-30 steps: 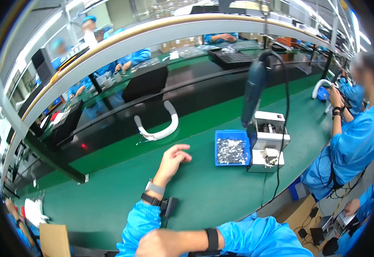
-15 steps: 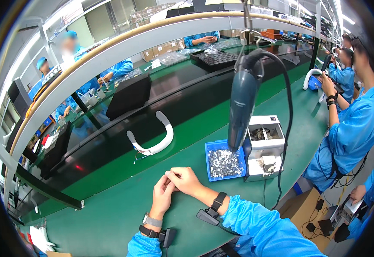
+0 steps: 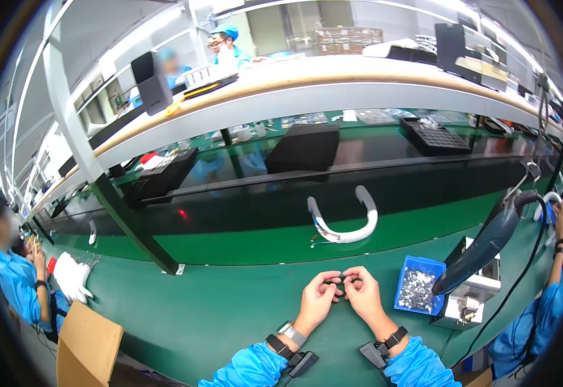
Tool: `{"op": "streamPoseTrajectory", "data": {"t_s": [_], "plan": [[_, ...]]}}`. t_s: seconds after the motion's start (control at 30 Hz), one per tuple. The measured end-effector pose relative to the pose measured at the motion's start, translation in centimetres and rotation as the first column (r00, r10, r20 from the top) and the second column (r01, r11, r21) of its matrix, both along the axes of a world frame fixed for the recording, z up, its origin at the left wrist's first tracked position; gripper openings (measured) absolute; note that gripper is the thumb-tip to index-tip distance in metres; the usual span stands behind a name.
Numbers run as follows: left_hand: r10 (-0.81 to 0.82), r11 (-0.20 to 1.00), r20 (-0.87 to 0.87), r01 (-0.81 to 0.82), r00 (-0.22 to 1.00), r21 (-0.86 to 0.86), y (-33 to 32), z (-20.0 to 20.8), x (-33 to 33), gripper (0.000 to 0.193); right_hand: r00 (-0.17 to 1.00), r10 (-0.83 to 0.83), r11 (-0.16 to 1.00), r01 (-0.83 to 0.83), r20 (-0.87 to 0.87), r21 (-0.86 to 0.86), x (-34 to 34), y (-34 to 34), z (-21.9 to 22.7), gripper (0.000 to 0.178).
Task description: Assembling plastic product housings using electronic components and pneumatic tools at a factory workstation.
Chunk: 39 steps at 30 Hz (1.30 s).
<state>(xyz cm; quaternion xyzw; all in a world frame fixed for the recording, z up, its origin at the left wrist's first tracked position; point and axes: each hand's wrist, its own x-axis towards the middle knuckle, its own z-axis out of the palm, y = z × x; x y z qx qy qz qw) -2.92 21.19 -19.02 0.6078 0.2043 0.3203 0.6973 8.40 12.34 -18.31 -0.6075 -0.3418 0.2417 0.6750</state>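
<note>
Green bench (image 3: 217,309), white curved band (image 3: 351,237) beyond curled left hand (image 3: 318,301), curled right hand (image 3: 365,300), grip unclear

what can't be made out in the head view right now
- Head view: whether anything sits between the left hand and right hand; curled fingers hide it, or it is too small.
- Head view: single shapes of the small parts in the blue bin; too tiny and heaped.
- Head view: the silver machine's middle; the dark hanging tool covers it.
- Head view: the right-hand co-worker's full figure; the dark fisheye rim cuts it off.
</note>
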Motion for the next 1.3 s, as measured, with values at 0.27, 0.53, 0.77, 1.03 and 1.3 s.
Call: {"op": "streamPoseTrajectory", "data": {"t_s": [0.27,0.53,0.77,1.03,1.3], "plan": [[-0.085,0.996,0.034,0.086,0.996,-0.025,-0.1,0.1,0.5,0.032,0.999,-0.023,0.999,0.021,0.041,0.045,0.5,0.0,-0.9,0.024],[-0.057,0.998,0.009,0.057,0.998,0.01,0.0,0.7,0.1,0.046,0.995,-0.004,1.0,0.003,0.099,0.017,0.5,0.3,-1.2,0.027],[-0.008,1.0,0.003,0.008,1.0,0.023,-0.6,0.8,-0.2,0.047,1.0,0.018,0.999,-0.018,0.022,0.028,0.0,0.2,-1.0,0.037],[-0.015,0.999,0.0,0.015,1.0,0.043,-0.5,0.7,-0.2,0.044,0.999,0.02,1.0,-0.02,0.041,0.019,0.1,0.2,-1.4,0.039],[-0.036,0.998,-0.023,0.037,0.999,0.044,-0.3,0.7,-0.1,0.045,0.997,0.029,1.0,-0.03,0.065,0.011,0.1,0.3,-1.0,0.038]]}}
